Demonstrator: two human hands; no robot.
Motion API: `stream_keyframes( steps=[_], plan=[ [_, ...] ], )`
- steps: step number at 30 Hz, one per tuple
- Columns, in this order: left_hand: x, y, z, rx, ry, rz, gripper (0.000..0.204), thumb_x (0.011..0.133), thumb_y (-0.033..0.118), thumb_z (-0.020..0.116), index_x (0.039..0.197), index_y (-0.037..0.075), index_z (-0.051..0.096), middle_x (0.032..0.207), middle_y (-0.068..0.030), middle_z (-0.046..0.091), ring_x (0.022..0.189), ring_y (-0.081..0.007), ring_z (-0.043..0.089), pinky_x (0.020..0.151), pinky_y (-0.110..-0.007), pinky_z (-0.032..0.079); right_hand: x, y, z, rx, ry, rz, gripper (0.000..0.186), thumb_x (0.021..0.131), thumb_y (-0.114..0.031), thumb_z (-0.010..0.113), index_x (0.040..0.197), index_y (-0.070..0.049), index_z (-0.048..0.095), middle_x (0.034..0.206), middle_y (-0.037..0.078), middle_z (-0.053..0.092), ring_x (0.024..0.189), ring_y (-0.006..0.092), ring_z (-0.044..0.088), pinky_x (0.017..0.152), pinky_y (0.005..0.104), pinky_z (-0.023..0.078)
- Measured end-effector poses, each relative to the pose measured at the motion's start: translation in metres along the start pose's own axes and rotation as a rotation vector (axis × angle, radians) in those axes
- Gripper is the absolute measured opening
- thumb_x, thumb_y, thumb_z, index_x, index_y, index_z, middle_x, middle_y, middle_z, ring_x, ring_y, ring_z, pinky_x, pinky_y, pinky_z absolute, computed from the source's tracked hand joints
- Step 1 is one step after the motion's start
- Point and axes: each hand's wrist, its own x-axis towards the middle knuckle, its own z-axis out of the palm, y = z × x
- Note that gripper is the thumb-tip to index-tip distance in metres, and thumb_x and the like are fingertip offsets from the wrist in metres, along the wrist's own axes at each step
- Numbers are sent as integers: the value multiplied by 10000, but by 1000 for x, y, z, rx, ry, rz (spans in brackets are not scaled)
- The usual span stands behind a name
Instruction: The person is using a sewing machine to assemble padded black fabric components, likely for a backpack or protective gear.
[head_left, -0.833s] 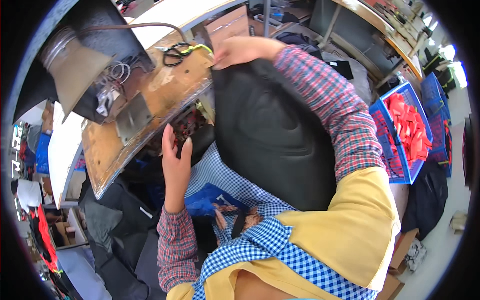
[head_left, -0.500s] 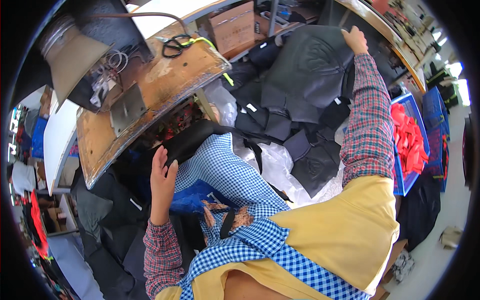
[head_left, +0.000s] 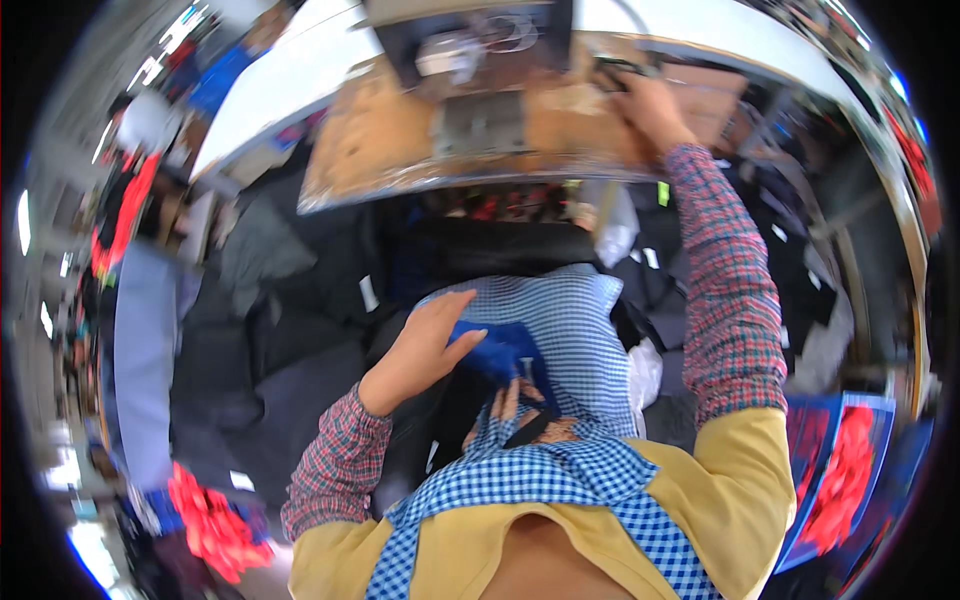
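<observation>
My right hand (head_left: pixel 652 112) is stretched out over the wooden machine table (head_left: pixel 385 130). Its fingers are at the dark handles of the scissors (head_left: pixel 618 72); motion blur hides whether they grip them. My left hand (head_left: pixel 425 345) hovers over my lap with nothing in it, thumb apart from the fingers. Below it lies the blue-and-white checked apron (head_left: pixel 560 315) with a blue patch. A flat metal plate (head_left: pixel 480 123) is set in the tabletop, in front of the machine (head_left: pixel 475 35).
Dark fabric pieces (head_left: pixel 310 390) with white tags are heaped at my left, and more lie at my right. A blue crate (head_left: pixel 800 520) holds red-orange strips (head_left: pixel 848 480). Other red-orange strips (head_left: pixel 215 525) lie at lower left. A cardboard box (head_left: pixel 705 95) stands behind the table's right end.
My right hand has let go of the dark embossed panel on the right-hand pile and moved to the scissors. The view has turned left, toward the machine. My left hand stays open.
</observation>
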Motion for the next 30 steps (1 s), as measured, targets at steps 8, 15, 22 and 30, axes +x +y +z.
stream_keyframes(
  steps=[8, 15, 22, 30],
  plan=[
    [-32, -154, -61, 151, 434, -256, 465, 864, 207, 633, 1236, -50, 525, 1209, -242, 577, 1133, -373, 553, 968, -396, 441, 2, -5, 12, 82, 302, 43, 372, 859, -186, 621, 1203, -48, 589, 1192, 208, 604, 1109, 387, 565, 934, 422, 458],
    [-15, -361, -72, 248, 432, -853, 532, 877, 309, 602, 1286, -13, 492, 1280, -244, 538, 1176, -404, 522, 980, -465, 427, -98, -125, -32, 322, 445, -158, 189, 904, -11, 528, 1076, 0, 605, 1090, 146, 639, 1052, 297, 607, 923, 364, 456],
    [20, -384, -31, 224, 310, -1108, 605, 898, 498, 528, 1344, 92, 482, 1321, -169, 533, 1292, -363, 424, 1005, -609, 312, -164, -126, -8, 258, 302, -53, 174, 884, 28, 525, 1013, -14, 635, 1086, 156, 645, 1007, 308, 627, 882, 347, 485],
    [-18, -345, -82, 342, 329, -636, 291, 909, 339, 567, 1013, 93, 681, 987, -153, 681, 967, -340, 637, 941, -506, 390, -156, -169, -3, 462, 192, 10, 166, 892, 28, 525, 1011, -1, 637, 1077, 136, 654, 995, 251, 631, 876, 315, 478]
  ],
)
